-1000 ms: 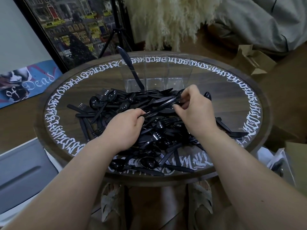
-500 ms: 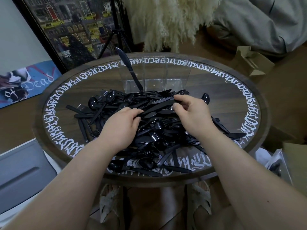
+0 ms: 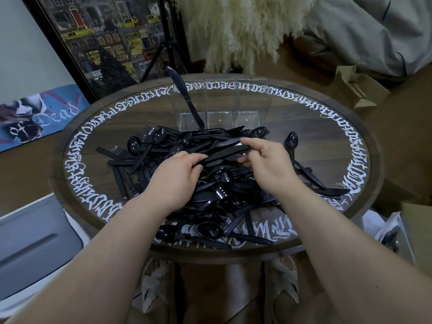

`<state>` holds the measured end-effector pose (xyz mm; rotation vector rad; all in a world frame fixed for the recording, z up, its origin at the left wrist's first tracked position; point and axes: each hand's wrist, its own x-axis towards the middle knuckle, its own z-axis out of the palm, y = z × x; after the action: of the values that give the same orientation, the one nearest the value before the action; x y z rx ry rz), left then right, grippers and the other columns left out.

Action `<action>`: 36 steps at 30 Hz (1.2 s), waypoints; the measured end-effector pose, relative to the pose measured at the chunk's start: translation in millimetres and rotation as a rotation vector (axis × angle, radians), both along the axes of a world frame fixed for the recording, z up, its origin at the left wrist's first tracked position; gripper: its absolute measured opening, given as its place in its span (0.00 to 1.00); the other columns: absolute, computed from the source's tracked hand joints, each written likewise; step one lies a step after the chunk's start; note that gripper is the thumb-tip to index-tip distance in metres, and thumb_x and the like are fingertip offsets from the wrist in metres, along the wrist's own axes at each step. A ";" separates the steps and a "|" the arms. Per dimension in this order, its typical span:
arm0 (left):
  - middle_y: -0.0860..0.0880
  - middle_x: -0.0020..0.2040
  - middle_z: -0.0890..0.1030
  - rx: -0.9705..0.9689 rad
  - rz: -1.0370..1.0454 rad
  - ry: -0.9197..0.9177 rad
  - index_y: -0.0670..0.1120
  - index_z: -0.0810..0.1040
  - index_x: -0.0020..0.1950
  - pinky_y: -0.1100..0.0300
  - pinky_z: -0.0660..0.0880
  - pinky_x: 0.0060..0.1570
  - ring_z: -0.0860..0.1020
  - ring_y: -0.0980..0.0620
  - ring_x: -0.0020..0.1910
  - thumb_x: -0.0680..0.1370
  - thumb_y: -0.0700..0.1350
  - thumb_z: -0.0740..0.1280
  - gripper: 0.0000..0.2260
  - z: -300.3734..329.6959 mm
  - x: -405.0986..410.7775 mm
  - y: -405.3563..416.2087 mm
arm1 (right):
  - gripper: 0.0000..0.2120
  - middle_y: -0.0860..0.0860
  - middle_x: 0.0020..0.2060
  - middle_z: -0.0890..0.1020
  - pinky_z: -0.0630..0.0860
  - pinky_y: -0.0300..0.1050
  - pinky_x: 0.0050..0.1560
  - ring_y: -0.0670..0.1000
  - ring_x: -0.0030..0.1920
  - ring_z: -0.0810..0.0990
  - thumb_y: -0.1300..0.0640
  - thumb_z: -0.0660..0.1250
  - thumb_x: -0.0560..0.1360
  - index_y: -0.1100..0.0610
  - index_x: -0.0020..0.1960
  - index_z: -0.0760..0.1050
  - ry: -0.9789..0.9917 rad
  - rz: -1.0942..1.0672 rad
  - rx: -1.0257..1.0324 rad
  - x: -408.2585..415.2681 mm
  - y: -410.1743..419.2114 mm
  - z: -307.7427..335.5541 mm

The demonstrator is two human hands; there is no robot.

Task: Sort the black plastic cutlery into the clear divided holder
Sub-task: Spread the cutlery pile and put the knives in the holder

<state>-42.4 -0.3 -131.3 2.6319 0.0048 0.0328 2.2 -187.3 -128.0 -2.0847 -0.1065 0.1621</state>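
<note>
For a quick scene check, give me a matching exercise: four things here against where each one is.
1. knife
2. lone spoon
3. left hand
4. clear divided holder

A. far side of the table, behind the pile
B. standing in the holder's left compartment
C. on the pile, gripping a bundle of knives
D. flat on the table, right of the pile

Pairs: 1-B, 2-D, 3-C, 4-A

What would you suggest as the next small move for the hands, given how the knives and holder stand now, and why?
Probably lift the bundle of knives clear of the pile and carry it to the leftmost compartment of the clear holder. Both the left hand and right hand pinch those knives, and one knife already stands in that compartment, while the other compartments look empty.
</note>
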 end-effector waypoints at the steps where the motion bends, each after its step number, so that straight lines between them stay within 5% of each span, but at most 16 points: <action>1: 0.55 0.48 0.72 -0.004 0.003 0.002 0.51 0.73 0.69 0.66 0.64 0.48 0.74 0.53 0.53 0.82 0.45 0.59 0.16 0.4 -0.1 0.3 | 0.19 0.47 0.44 0.82 0.79 0.44 0.50 0.48 0.47 0.82 0.64 0.56 0.78 0.53 0.66 0.75 0.030 -0.021 0.078 -0.8 0.0 1.7; 10: 0.53 0.56 0.77 -0.012 0.004 -0.054 0.51 0.75 0.66 0.67 0.64 0.54 0.75 0.54 0.58 0.79 0.45 0.64 0.14 5.7 -1.7 2.9 | 0.07 0.51 0.35 0.83 0.82 0.42 0.44 0.44 0.33 0.80 0.63 0.65 0.77 0.59 0.49 0.82 0.027 -0.125 0.199 2.0 -1.3 1.9; 16: 0.52 0.55 0.77 0.055 0.005 0.002 0.51 0.74 0.67 0.58 0.66 0.56 0.72 0.48 0.60 0.82 0.46 0.57 0.15 5.9 0.3 6.5 | 0.07 0.56 0.41 0.84 0.80 0.50 0.54 0.56 0.45 0.83 0.62 0.71 0.73 0.50 0.45 0.81 0.050 -0.025 0.239 -1.1 -1.1 1.9; 21: 0.51 0.59 0.77 -0.022 0.027 0.003 0.50 0.73 0.68 0.59 0.65 0.59 0.71 0.50 0.63 0.83 0.46 0.55 0.15 11.4 -3.3 3.8 | 0.09 0.52 0.36 0.80 0.80 0.42 0.47 0.49 0.39 0.80 0.71 0.66 0.74 0.60 0.50 0.79 0.184 -0.078 0.769 -3.9 6.6 12.3; 25: 0.51 0.59 0.77 -0.090 0.009 -0.022 0.51 0.73 0.68 0.59 0.68 0.59 0.72 0.50 0.61 0.83 0.46 0.55 0.15 28.1 -4.4 2.1 | 0.08 0.52 0.35 0.79 0.77 0.37 0.38 0.47 0.35 0.78 0.70 0.64 0.76 0.60 0.45 0.77 0.222 -0.133 0.931 -4.9 26.2 24.5; 31: 0.50 0.75 0.63 0.081 0.052 -0.128 0.51 0.61 0.76 0.52 0.56 0.71 0.59 0.45 0.72 0.83 0.47 0.55 0.21 57.2 38.9 43.1 | 0.10 0.47 0.30 0.79 0.75 0.38 0.38 0.44 0.33 0.76 0.68 0.63 0.77 0.55 0.42 0.76 -0.137 -0.164 0.694 32.1 41.8 79.5; 36: 0.53 0.77 0.57 0.309 0.003 -0.051 0.51 0.57 0.77 0.43 0.61 0.70 0.56 0.44 0.74 0.82 0.47 0.54 0.23 53.3 79.5 70.2 | 0.12 0.46 0.33 0.78 0.77 0.46 0.41 0.45 0.34 0.77 0.66 0.63 0.77 0.50 0.42 0.74 -0.444 -0.100 0.382 77.3 61.2 120.8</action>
<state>37.1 69.8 -78.0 2.9387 -0.0153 0.1097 79.5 -126.2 -7.2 -1.7074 -0.2786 -0.3602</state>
